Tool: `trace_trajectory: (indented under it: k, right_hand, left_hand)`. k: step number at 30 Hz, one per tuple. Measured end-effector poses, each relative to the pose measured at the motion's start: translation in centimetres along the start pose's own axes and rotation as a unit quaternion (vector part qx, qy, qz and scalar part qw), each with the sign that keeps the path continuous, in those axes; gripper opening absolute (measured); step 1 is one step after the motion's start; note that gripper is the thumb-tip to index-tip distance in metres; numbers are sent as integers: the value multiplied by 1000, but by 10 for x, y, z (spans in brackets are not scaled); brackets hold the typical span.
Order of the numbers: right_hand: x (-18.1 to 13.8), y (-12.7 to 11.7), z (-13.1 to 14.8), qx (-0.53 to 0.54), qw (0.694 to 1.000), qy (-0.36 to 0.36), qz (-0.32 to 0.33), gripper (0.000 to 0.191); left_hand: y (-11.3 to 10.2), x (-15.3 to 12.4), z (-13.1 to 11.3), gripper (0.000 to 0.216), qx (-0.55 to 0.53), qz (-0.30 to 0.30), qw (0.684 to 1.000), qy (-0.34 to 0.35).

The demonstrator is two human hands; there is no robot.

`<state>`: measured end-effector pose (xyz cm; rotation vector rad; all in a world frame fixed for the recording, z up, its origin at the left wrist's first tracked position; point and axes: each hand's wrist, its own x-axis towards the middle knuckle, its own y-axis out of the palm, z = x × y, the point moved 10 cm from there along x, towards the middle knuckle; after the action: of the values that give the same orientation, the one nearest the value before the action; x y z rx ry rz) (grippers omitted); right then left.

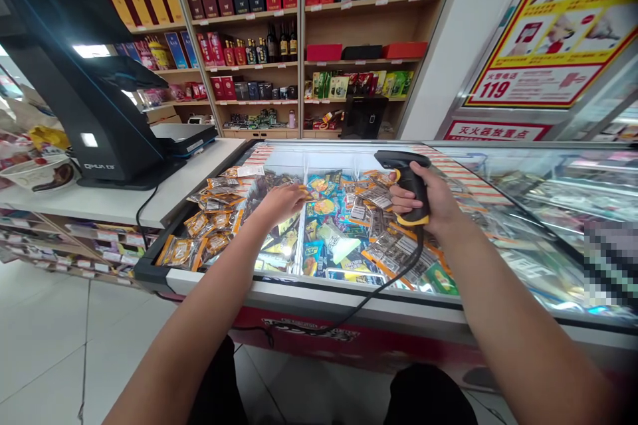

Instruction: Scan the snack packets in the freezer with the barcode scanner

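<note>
The head view looks down over a chest freezer (359, 293), with both bare hands above its top. The right hand (434, 202) grips a black-and-yellow barcode scanner (413, 189) by its handle, the fingers curled round it; the scanner is up in the air over the right-hand heap of orange-edged packets (393, 249), its head tipped toward the left. A black cable (371, 295) runs from the base of the handle down across the freezer's front edge. The left hand (284, 204) is stretched out near the middle, palm down, its fingers close together and pointing right; at the fingertips shows a bit of yellow-orange — whether they pinch a packet there, I cannot tell. Blue and yellow packets (319, 226) lie between the hands, and another pile of orange packets (199, 229) sits at the freezer's left end, with a white slip (250, 170) just behind it. On the counter (134, 202) to the left stands a dark checkout machine (100, 99) — farther back, shelves (369, 33) hold boxes and bottles.
</note>
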<state>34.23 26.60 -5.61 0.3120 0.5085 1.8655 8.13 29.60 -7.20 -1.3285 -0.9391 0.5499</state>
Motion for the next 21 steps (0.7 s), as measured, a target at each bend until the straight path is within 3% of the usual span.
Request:
trace_trajectory:
  k: [3,8,12,21]
  right_hand:
    - [-1,3,-4,-31,999,13,15,38]
    - [-6,14,-25,-128,987,73,61,42]
    - [-11,21,-36,-229,966,86,89,49]
    - [-15,23,-41,-296,948,91,76,41]
  left_hand:
    - [-14,5,-10,37,-24,-90,996,-18]
    - [-35,-7,39,32,-159,-245,943,-159]
    - [-29,-14,66,28,-239,-258,908,-229]
    - [-19,-10,68,30,-319,-259,880,-237]
